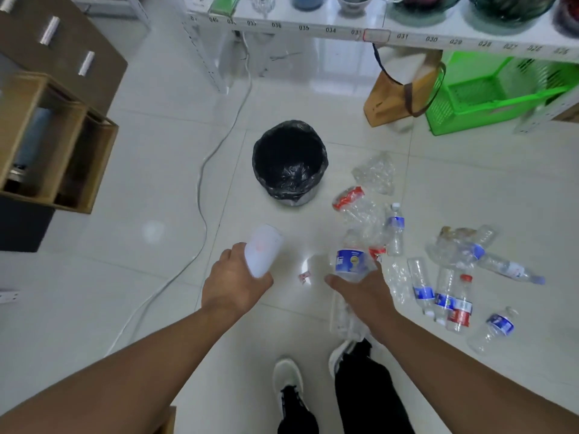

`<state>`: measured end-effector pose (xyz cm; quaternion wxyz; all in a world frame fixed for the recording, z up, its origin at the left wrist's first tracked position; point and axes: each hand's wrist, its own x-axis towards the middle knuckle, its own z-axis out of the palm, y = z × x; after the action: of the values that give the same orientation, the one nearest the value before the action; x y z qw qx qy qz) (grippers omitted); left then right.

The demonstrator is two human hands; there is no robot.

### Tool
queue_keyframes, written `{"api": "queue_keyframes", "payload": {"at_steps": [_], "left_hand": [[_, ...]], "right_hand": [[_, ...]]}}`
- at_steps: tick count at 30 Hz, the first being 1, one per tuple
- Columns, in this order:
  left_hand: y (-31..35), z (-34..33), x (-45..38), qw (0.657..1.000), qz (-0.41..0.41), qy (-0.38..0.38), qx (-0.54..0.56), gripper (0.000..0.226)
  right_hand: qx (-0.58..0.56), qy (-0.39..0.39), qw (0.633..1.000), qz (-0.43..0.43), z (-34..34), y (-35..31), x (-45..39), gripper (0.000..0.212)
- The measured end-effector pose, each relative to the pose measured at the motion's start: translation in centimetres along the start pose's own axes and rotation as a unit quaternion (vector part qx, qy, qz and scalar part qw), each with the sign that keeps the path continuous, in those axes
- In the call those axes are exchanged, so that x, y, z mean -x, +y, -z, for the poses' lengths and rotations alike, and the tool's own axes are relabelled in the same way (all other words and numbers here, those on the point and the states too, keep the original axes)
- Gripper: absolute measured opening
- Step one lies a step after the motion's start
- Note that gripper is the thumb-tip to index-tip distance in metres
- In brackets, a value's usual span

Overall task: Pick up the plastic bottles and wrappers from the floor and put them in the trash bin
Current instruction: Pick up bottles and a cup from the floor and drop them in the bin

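My left hand [233,278] is closed around a white plastic bottle [263,250] that points toward the trash bin [289,162], a round bin lined with a black bag, about two hand-lengths ahead. My right hand [365,294] grips a clear bottle with a blue label [351,258]; another crumpled clear bottle [343,317] shows under the wrist. Several clear bottles lie on the floor to the right, among them a red-labelled one [347,197] and a red-capped one [460,303]. A small wrapper [303,276] lies between my hands.
A white cable [200,189] runs along the floor left of the bin. Wooden boxes [47,145] stand at the left. A white shelf [344,26], a tan bag [398,92] and a green basket [488,92] are behind. My feet [288,380] are below.
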<state>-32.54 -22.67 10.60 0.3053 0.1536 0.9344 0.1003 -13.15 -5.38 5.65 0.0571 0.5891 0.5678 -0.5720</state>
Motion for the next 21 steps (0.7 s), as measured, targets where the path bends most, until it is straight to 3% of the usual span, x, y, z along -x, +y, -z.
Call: {"api": "queue_keyframes", "payload": {"at_steps": [5, 13, 21], "left_hand": [[3.2, 1.5, -3.3, 0.998, 0.05, -0.026, 0.035, 0.054], [6.9, 2.2, -15.2, 0.992, 0.051, -0.015, 0.115, 0.069], [7.1, 0.9, -32.8, 0.994, -0.003, -0.058, 0.098, 0.081]], "right_hand": [[-0.004, -0.059, 0.998, -0.005, 0.5, -6.4, -4.0, 0.108], [0.01, -0.101, 0.995, 0.0, -2.1, -16.5, -12.7, 0.085], [0.01, -0.027, 0.999, -0.036, -9.3, -21.2, -24.4, 0.079]]}}
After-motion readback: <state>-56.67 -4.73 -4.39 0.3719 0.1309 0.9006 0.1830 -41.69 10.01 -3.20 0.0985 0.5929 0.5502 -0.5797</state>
